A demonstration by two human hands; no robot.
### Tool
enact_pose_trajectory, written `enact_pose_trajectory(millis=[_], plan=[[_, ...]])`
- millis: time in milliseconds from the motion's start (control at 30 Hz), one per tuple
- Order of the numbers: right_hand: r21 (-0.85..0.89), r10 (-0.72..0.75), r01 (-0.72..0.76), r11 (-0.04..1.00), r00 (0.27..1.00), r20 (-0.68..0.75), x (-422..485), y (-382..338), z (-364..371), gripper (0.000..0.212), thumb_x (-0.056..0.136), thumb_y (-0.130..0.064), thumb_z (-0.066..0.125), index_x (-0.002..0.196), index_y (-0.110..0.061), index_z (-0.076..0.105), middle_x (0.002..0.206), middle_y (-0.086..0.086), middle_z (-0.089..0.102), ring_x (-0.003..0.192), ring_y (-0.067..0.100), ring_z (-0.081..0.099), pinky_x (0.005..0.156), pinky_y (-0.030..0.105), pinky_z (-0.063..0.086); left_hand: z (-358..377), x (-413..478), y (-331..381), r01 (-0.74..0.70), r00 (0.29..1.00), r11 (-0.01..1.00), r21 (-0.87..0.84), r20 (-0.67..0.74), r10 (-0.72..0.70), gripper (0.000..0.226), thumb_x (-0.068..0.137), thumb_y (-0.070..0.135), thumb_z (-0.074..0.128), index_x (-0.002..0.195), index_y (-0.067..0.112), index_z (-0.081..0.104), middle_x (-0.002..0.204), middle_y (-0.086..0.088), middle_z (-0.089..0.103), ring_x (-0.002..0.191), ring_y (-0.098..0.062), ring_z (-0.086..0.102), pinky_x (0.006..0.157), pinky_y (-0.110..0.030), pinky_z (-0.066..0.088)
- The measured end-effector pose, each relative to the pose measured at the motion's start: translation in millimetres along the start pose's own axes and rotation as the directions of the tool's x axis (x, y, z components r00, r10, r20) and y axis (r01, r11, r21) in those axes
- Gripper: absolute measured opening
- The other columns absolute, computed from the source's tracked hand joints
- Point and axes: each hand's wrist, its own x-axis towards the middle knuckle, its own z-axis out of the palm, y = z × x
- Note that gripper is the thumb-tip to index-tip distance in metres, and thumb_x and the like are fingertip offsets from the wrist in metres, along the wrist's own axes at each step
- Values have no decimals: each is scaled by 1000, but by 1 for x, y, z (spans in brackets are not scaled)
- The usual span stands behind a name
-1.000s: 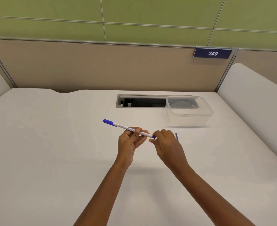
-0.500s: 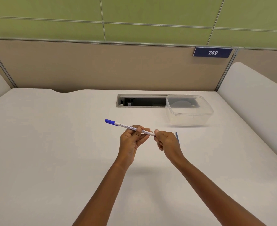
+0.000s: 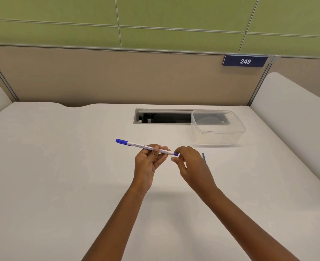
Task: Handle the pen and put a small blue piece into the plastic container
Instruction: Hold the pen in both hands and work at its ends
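Observation:
A white pen [image 3: 146, 146] with a blue cap at its left end is held level above the desk. My left hand [image 3: 148, 161] grips the barrel near its middle, thumb on top. My right hand [image 3: 191, 162] is at the pen's right end, where forefinger and thumb close around the small blue end piece [image 3: 175, 153], which still sits on the barrel. A thin blue stick [image 3: 203, 157] lies on the desk just behind my right hand, partly hidden by it. The clear plastic container [image 3: 219, 131] stands open and empty at the back right.
A rectangular cable slot [image 3: 163, 117] is cut into the white desk [image 3: 61, 176] behind the pen, and the container overlaps its right end. Beige partition panels close off the back, with white side dividers left and right.
My right hand's fingers have shifted on the pen's right end, so the blue end piece shows again between forefinger and thumb. The pen and my left hand have barely moved.

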Motion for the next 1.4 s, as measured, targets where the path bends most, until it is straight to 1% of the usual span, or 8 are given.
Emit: enact_pose_trajectory(millis=[200,433,533,700,800,933,1133,1400], plan=[[-72,-142,139,988,989,-31,6,1,-6,10,84,-10,57,82,-2,62,72,16,57,67,28,48,53,27,31,2,-1,0,9,1000,999,-31,3,-9,16,91,5,44,83,6,58,71,-3,75,73,-19,73,62,-20,58],[434,198,-212,876,977,78,12,0,-4,34,89,-11,49,56,-17,49,56,1,46,58,16,40,55,17,30,4,0,-1,-6,999,1000,-22,36,7,18,91,4,43,81,6,58,72,-3,75,74,-18,73,63,-20,57],[628,340,-390,673,918,205,16,-4,-6,45,93,-16,45,48,-16,45,44,-6,40,49,14,36,51,21,30,6,2,-1,-12,999,1000,-11,41,12,18,91,4,44,81,6,58,72,-3,76,75,-18,73,63,-19,57],[718,423,-686,117,688,589,24,-4,-8,47,93,-25,40,47,-17,38,33,-9,33,38,8,35,41,18,30,8,4,-2,-27,999,999,18,31,26,17,91,4,45,81,7,59,72,-2,75,75,-18,72,64,-20,58],[643,431,-625,443,777,458,23,-5,-6,46,96,-30,37,53,-16,49,42,-6,43,47,10,41,48,19,36,8,4,-1,-30,999,1000,8,12,30,17,91,4,45,82,7,59,72,-2,76,75,-17,72,65,-20,58],[242,164,-176,954,984,66,15,-1,0,16,92,-25,47,87,-12,56,71,0,57,68,18,53,59,19,37,8,6,0,-16,999,1000,-19,-32,15,16,90,4,46,84,8,60,72,-1,76,75,-18,73,66,-21,59],[-118,-144,142,983,989,-12,13,3,-4,12,83,-10,60,88,0,62,78,20,63,69,32,56,55,35,45,6,5,-1,-2,999,1000,-8,-44,2,15,90,5,46,85,8,60,70,-1,76,73,-18,73,65,-21,59],[213,57,-66,975,997,48,19,3,-6,16,88,-10,52,79,-5,64,71,8,55,70,18,43,57,21,28,5,4,0,-4,1000,1000,-13,-12,4,16,90,5,45,83,7,60,71,-2,76,74,-18,73,62,-20,58]])
